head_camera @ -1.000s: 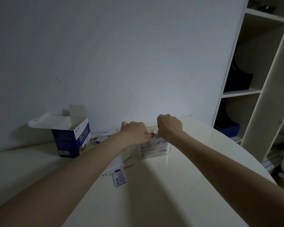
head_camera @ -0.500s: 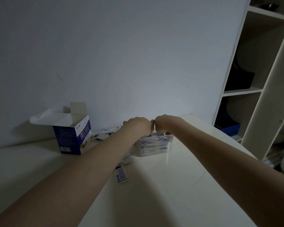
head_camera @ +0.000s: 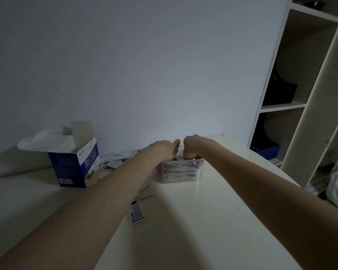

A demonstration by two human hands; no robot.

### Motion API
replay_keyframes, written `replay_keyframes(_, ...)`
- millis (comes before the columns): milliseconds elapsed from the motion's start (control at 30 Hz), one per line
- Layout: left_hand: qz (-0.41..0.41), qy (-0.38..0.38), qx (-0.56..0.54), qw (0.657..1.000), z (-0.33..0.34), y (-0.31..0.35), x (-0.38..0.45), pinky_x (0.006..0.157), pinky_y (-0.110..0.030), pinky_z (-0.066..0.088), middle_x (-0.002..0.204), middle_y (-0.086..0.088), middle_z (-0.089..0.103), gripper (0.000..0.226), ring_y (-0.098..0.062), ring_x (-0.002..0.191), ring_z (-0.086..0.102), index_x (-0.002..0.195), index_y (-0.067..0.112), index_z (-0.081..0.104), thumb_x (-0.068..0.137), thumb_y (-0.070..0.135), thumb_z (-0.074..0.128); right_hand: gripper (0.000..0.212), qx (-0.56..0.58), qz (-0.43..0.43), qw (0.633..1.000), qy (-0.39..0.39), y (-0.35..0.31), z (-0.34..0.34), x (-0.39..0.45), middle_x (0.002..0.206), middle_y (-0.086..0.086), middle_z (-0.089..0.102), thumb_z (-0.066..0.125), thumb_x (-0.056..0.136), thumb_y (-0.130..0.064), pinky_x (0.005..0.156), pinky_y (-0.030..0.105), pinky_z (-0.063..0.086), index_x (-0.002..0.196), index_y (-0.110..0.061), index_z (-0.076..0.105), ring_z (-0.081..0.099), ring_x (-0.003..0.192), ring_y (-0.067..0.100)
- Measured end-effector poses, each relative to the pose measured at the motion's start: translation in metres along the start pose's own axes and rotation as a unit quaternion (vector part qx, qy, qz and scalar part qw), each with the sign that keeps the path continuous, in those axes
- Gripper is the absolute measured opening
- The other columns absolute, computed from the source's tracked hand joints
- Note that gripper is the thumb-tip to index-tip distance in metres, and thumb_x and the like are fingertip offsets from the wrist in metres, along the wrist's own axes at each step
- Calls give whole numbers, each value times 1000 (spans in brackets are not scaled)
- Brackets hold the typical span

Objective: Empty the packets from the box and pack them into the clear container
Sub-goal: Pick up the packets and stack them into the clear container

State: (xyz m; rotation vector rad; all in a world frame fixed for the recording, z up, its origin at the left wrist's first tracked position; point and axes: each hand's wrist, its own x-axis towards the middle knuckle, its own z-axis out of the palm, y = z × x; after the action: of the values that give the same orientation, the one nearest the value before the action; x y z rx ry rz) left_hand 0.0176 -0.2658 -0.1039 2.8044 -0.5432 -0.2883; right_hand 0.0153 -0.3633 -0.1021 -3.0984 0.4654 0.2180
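A clear container (head_camera: 198, 173) stands on the white table near the wall, with several blue-and-white packets stacked inside it. Both my hands are over its top. My left hand (head_camera: 161, 150) reaches in from the left with its thumb sticking up; its fingers are hidden behind the hand. My right hand (head_camera: 193, 146) curls its fingers down into the container onto the packets. The open blue box (head_camera: 74, 166) stands to the left with its flaps up. Loose packets (head_camera: 117, 160) lie between box and container, and one packet (head_camera: 136, 212) lies nearer me under my left forearm.
The white table (head_camera: 193, 230) curves away at the right. A wall rises right behind the container. An open shelf unit (head_camera: 293, 106) with dark items and a blue bin (head_camera: 269, 151) stands to the right.
Both hands have shifted slightly toward the back of the container and dipped their fingers into it. My left thumb now sticks up. The box and loose packets have stayed put.
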Motion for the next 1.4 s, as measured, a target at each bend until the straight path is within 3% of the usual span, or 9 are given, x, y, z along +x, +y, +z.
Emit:
replay_keyframes(167, -9, 12, 29, 999, -2, 0, 6, 79, -31, 38, 97, -19, 56, 65, -28, 87, 57, 117, 0, 56, 101, 43, 10, 29, 1, -1, 1000, -4, 1, -10, -4, 67, 3, 45, 60, 85, -12, 49, 20, 36, 66, -10, 38, 44, 55, 14)
replay_keyframes(267, -9, 31, 25, 999, -10, 0, 1, 74, -30, 40, 75, -14, 54, 64, -19, 57, 47, 114, 0, 55, 100, 43, 10, 30, -6, -1, 1000, 3, 1, -10, -3, 75, 5, 48, 60, 85, -12, 49, 21, 36, 65, -9, 37, 48, 60, 17)
replay_keyframes(467, -9, 56, 7, 998, -18, -1, -7, 68, -27, 39, 60, -8, 46, 57, -17, 54, 44, 108, 5, 53, 100, 43, 11, 19, -7, -13, 1000, -6, 1, -18, -10, 68, 5, 54, 59, 86, -10, 51, 23, 41, 72, -5, 47, 54, 55, 18)
replay_keyframes(667, 6, 66, -3, 998, -16, 0, -11, 63, -26, 33, 88, -18, 50, 59, -19, 64, 40, 108, 1, 55, 100, 42, 13, 34, -56, -35, 991, -117, -7, -15, -11, 77, 3, 59, 61, 87, -37, 70, 27, 41, 98, -7, 51, 57, 69, 18)
replay_keyframes(767, 17, 67, 1, 998, -14, -1, -10, 52, -27, 27, 68, -9, 41, 59, -16, 54, 32, 105, -1, 57, 101, 40, 15, 53, -50, -40, 991, -116, -6, -15, -13, 82, 3, 59, 63, 84, -42, 76, 28, 39, 119, -5, 53, 56, 84, 21)
replay_keyframes(833, 23, 70, 7, 997, -12, -3, -8, 53, -27, 28, 61, -6, 37, 55, -15, 52, 32, 79, 4, 51, 101, 40, 15, 59, -55, -45, 992, -107, -5, -15, -15, 96, 5, 58, 62, 84, -44, 78, 28, 37, 125, -4, 50, 52, 90, 22)
replay_keyframes(933, 30, 76, 14, 997, -8, -7, -6, 54, -26, 32, 59, -5, 43, 57, -18, 53, 42, 62, 9, 38, 100, 45, 15, 46, -67, -45, 992, -98, -5, -15, -14, 87, 3, 55, 64, 83, -41, 78, 27, 38, 112, -7, 55, 50, 88, 21)
replay_keyframes(1067, 45, 63, 37, 996, -5, -13, -6, 75, -31, 39, 79, -8, 63, 64, -22, 68, 55, 86, 8, 61, 98, 50, 14, 32, -44, -26, 993, -106, -3, -14, -8, 69, 1, 53, 72, 79, -29, 64, 23, 44, 71, -9, 49, 52, 62, 15)
replay_keyframes(1400, 43, 66, 96, 992, -8, -11, -10, 93, -38, 39, 98, -7, 62, 62, -21, 82, 51, 99, 9, 61, 99, 50, 13, 12, 12, -39, 993, -111, 3, -28, -8, 77, 3, 61, 67, 82, -13, 55, 19, 44, 80, -6, 58, 57, 65, 12)
